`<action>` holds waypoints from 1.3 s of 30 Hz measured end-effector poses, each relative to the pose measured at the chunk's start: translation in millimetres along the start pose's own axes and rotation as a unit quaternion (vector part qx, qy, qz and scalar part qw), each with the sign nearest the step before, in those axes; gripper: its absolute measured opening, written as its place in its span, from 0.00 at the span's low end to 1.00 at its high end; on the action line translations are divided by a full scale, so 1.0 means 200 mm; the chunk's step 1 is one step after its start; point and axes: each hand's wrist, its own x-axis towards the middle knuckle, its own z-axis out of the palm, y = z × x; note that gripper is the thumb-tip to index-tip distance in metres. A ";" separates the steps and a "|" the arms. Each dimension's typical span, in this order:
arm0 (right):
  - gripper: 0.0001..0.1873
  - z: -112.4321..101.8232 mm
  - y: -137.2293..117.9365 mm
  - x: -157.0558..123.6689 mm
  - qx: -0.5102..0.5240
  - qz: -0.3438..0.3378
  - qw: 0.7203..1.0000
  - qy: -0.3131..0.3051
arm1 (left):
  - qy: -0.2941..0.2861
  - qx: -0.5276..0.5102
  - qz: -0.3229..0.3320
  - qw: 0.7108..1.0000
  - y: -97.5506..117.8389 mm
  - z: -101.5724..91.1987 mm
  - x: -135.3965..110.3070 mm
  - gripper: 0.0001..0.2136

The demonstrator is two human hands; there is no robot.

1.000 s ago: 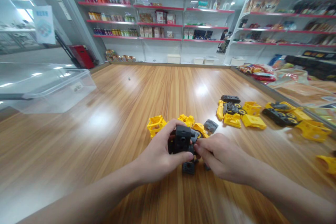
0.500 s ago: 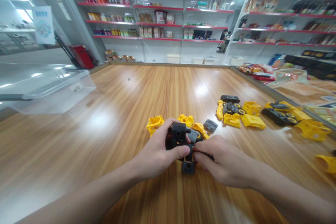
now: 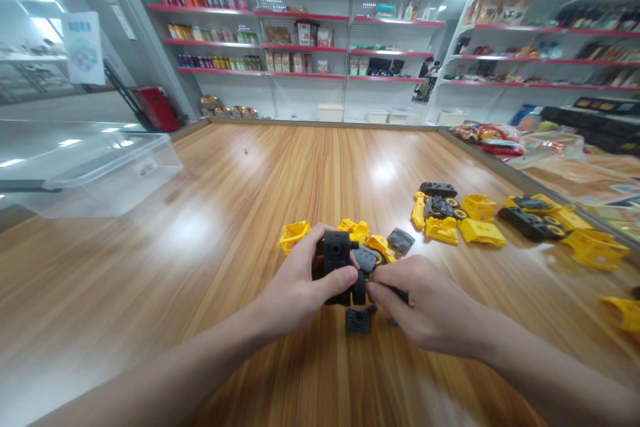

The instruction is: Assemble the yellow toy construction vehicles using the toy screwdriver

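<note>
Left grip: your left hand [image 3: 300, 290] clenches the black block [image 3: 337, 255].
Right grip: your right hand [image 3: 425, 303] pinches a dark piece [image 3: 399, 296], mostly hidden.
Block place: in your hands, above the wooden table [image 3: 150, 293], near yellow parts [image 3: 295, 235].

The left forearm [image 3: 165, 367] and right forearm [image 3: 550, 373] are showing bare from the lower edges of the view, smooth and slim, narrowing toward the wrists. The left hand [image 3: 300, 293] and right hand [image 3: 425, 307] are showing slender fingers with softly rounded knuckles, and the left thumb [image 3: 345, 278] is displaying a short, neatly trimmed nail.
</note>
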 end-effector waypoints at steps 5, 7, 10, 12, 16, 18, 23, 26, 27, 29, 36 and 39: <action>0.12 0.00 -0.01 0.00 0.015 0.021 1.000 -0.010 | -0.008 0.011 0.004 1.000 0.00 0.00 0.00 0.15; 0.05 -0.01 -0.01 0.01 0.013 0.018 1.000 0.011 | -0.008 0.007 -0.002 1.000 0.00 0.00 0.00 0.15; 0.02 -0.01 -0.01 0.01 0.000 0.004 1.000 0.027 | -0.006 0.003 -0.008 1.000 0.00 0.00 0.00 0.15; 0.06 -0.01 0.00 0.00 -0.010 -0.003 1.000 0.010 | -0.008 0.003 -0.008 1.000 0.00 0.00 0.00 0.15; 0.12 0.00 0.00 0.00 -0.022 -0.003 0.999 -0.031 | -0.012 0.004 -0.013 1.000 -0.01 0.00 0.00 0.16; 0.11 0.00 0.00 0.00 -0.022 0.000 0.999 -0.037 | -0.014 0.000 -0.016 1.000 -0.01 0.00 0.00 0.16; 0.05 -0.01 -0.01 0.00 -0.024 -0.012 0.999 -0.022 | -0.008 0.004 -0.009 1.000 -0.01 0.00 0.00 0.16; 0.08 -0.01 -0.01 0.00 -0.018 -0.025 0.999 -0.032 | -0.006 0.011 -0.004 1.000 -0.01 0.00 0.00 0.16; 0.08 -0.01 -0.02 0.00 -0.010 -0.030 0.999 -0.040 | -0.008 0.010 -0.004 1.000 0.00 0.00 -0.01 0.16; 0.08 -0.02 -0.02 0.01 0.014 -0.041 0.997 -0.056 | -0.017 0.003 -0.003 1.000 0.00 0.00 -0.01 0.16; 0.10 -0.02 -0.04 0.02 0.052 -0.044 0.995 -0.068 | -0.037 -0.009 -0.005 0.999 0.01 0.01 -0.02 0.17; 0.07 -0.01 -0.03 0.01 0.026 -0.009 0.999 -0.040 | -0.014 -0.004 -0.014 1.000 0.01 0.01 -0.02 0.17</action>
